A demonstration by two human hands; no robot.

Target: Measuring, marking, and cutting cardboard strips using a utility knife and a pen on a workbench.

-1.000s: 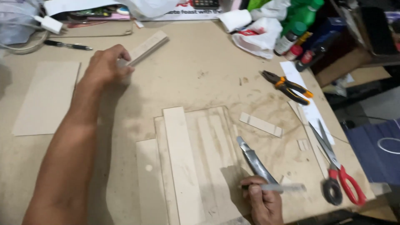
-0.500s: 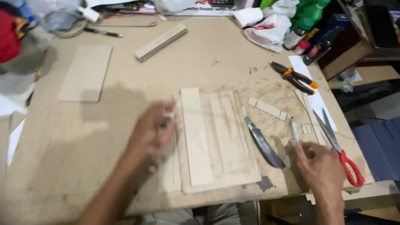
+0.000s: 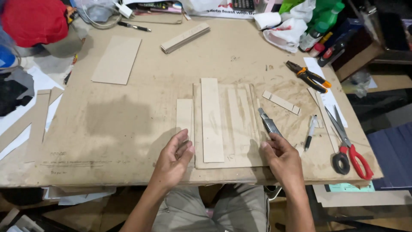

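1. Lying at the far left edge, a red cloth bundle is sitting on top of a heap of clutter, with pale paper sheets below it spilling off the counter.
2. Resting flat on the counter's upper left is a rectangular piece of thin brown board; beyond it a black pen is lying near a white charger plug.
3. Sitting diagonally near the top centre is a stack of narrow wooden strips.
4. The left hand is resting at the counter's near edge, fingers loosely curled and slightly apart, gripping nothing, its fingertips touching the lower end of a short board strip.
5. Just beside that strip, a large brown board panel is lying flat in the middle, carrying a long pale strip laid upright along it.
6. The right hand is pressing on the panel's lower right corner, fingers spread, holding nothing; a grey utility knife is lying just above it, touching its fingertips.
7. Farther right, a small notched strip, a black-and-white pen, orange-handled pliers and red-handled scissors are lying apart.
8. Crowding the top right corner are a white crumpled bag, a green plastic bottle with a white label, and a white printed sheet with dark lettering along the back edge.
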